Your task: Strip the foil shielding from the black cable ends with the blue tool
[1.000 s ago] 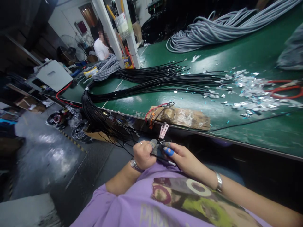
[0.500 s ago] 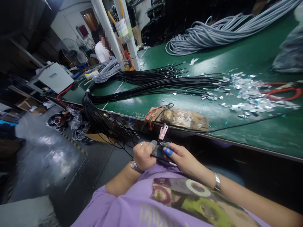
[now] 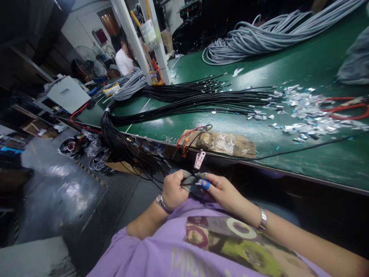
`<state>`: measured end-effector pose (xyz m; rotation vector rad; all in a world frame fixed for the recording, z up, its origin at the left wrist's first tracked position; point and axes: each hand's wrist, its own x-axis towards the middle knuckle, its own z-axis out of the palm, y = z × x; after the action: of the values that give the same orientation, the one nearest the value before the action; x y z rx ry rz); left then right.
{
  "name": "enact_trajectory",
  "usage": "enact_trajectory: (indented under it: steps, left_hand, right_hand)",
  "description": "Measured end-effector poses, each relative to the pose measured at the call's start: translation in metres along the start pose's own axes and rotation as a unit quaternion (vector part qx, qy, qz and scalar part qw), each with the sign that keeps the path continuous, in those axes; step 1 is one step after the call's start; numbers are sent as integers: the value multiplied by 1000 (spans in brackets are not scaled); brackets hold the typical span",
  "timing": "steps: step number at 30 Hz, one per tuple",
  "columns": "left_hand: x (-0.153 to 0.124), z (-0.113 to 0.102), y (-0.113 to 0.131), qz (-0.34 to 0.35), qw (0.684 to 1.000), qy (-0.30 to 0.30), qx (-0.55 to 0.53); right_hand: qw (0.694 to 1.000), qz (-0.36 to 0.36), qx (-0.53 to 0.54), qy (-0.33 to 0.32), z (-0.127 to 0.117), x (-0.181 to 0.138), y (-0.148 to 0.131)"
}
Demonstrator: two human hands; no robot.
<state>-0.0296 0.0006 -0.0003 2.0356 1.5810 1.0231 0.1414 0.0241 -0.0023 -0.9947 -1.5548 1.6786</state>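
Observation:
My left hand (image 3: 175, 189) is closed, knuckles up, at the table's front edge. Its fingers are on a black cable, one of those trailing from the bundle (image 3: 111, 125) that hangs over the edge. Close beside it, my right hand (image 3: 221, 189) pinches with thumb and forefinger; what lies between them is too small and hidden to make out. Grey covers wrap some fingertips, and a blue band (image 3: 205, 184) circles the right thumb. Just above both hands a pale pink clip (image 3: 199, 159) hangs from a wooden block (image 3: 225, 144) on the table edge.
Black cables with stripped ends lie across the green table (image 3: 161, 129). Foil scraps (image 3: 308, 111) and red-handled scissors (image 3: 350, 111) are at the right. Grey cable coils (image 3: 248, 42) lie behind. A post (image 3: 134, 38) stands at the back, with a person (image 3: 123, 61) beyond it.
My hands have drawn slightly closer together. The white-tipped cable end that showed below them is now out of sight. The view has shifted a little.

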Motion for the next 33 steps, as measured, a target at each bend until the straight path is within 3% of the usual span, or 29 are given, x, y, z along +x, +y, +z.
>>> enact_trajectory:
  steps: [6, 13, 18, 23, 26, 33]
  left_hand:
    - [8, -9, 6, -120, 974, -87, -172]
    - [16, -16, 9, -301, 882, -167, -320]
    - [15, -17, 3, -344, 838, -191, -379]
    - [11, -15, 7, -313, 875, -112, -353]
    - [10, -14, 11, -273, 897, -109, -331]
    - [8, -16, 5, -199, 919, -132, -314]
  right_hand:
    - [1000, 9, -11, -9, 0, -1, 3]
    - [997, -29, -73, -25, -1, -3, 3]
    - [992, -53, -108, -34, 0, -3, 2]
    - [993, -61, -98, 11, -3, -3, -1]
    - [979, -109, -173, 25, -9, -6, -5]
    - [865, -241, -436, 58, -23, -13, -11]
